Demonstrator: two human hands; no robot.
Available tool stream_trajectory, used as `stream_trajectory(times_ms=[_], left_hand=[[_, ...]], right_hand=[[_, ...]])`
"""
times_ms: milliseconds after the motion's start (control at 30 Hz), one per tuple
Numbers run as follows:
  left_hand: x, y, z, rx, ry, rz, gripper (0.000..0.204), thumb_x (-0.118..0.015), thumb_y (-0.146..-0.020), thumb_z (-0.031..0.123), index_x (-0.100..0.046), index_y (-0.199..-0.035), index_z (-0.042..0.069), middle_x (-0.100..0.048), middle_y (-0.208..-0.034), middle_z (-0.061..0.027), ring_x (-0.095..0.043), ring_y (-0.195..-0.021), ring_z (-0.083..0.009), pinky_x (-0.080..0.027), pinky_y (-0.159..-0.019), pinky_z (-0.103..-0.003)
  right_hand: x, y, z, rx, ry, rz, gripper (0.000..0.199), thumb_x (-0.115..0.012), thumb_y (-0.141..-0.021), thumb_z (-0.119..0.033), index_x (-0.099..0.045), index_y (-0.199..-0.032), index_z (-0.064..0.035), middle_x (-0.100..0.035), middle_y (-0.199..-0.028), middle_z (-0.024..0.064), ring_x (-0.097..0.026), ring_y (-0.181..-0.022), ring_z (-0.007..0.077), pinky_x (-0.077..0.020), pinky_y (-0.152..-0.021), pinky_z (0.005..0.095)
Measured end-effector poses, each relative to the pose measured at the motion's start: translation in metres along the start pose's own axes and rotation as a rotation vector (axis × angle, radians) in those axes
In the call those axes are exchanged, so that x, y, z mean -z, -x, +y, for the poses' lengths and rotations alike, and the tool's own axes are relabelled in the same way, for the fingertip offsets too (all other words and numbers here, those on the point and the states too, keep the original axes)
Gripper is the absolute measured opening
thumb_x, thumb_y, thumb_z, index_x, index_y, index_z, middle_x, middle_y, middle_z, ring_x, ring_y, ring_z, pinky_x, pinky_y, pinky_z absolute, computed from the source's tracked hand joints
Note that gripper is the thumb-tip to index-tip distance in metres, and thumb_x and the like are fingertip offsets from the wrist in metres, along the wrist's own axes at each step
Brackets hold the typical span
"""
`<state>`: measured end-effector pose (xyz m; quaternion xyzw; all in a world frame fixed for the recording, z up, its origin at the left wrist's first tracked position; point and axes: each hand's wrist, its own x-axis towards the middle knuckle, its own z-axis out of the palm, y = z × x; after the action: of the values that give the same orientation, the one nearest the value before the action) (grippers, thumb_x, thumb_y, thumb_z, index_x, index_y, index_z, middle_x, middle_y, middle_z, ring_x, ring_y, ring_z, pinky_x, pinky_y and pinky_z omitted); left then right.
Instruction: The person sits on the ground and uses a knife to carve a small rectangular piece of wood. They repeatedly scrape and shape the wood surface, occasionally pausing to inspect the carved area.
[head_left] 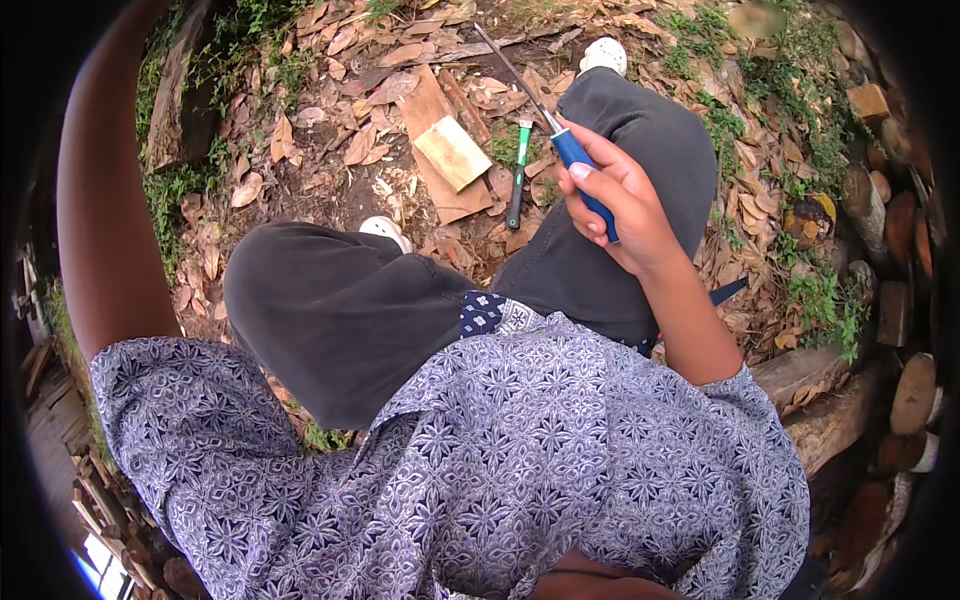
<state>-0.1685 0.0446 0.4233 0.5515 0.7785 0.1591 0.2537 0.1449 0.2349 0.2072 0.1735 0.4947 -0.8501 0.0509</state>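
Note:
My right hand is closed around the blue handle of a long, narrow-bladed chisel. The blade slants up and to the left, over the ground, with its tip free of any other thing. Left of it a pale block of wood rests on a flat brown board on the ground. Between the block and my right hand lies a tool with a green and black handle. My bare left arm stretches up along the left side, and its hand is outside the picture.
Dry leaves and pale wood chips cover the ground between my bent legs. A weathered timber stands at the upper left. Stacked logs line the right side, and more cut wood is at the lower left.

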Motion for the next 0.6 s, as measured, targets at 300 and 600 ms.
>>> stream_trajectory(times_ms=[300,600], left_hand=[[-0.227,-0.064,-0.169,0.143,-0.309,-0.180,0.037,-0.065,-0.093,0.030,-0.064,-0.126,0.014,-0.070,-0.118,-0.0115,-0.067,-0.108,-0.0288,-0.052,-0.093,-0.042],[-0.247,-0.111,-0.222,0.169,-0.185,-0.335,0.041,-0.059,-0.086,0.007,-0.064,-0.126,0.009,-0.068,-0.120,-0.0166,-0.063,-0.112,-0.0347,-0.051,-0.095,-0.044]], right_hand=[[-0.020,-0.032,-0.071,0.091,0.223,0.039,0.057,-0.052,-0.101,-0.027,-0.037,-0.145,0.0055,-0.046,-0.068,-0.0023,-0.041,-0.054,0.0031,-0.0347,-0.049,0.0183],[-0.028,-0.160,-0.173,0.032,1.233,0.021,0.038,-0.054,-0.099,-0.027,-0.053,-0.130,-0.0045,-0.050,-0.076,-0.0012,-0.045,-0.063,0.0092,-0.0429,-0.058,0.0256]])
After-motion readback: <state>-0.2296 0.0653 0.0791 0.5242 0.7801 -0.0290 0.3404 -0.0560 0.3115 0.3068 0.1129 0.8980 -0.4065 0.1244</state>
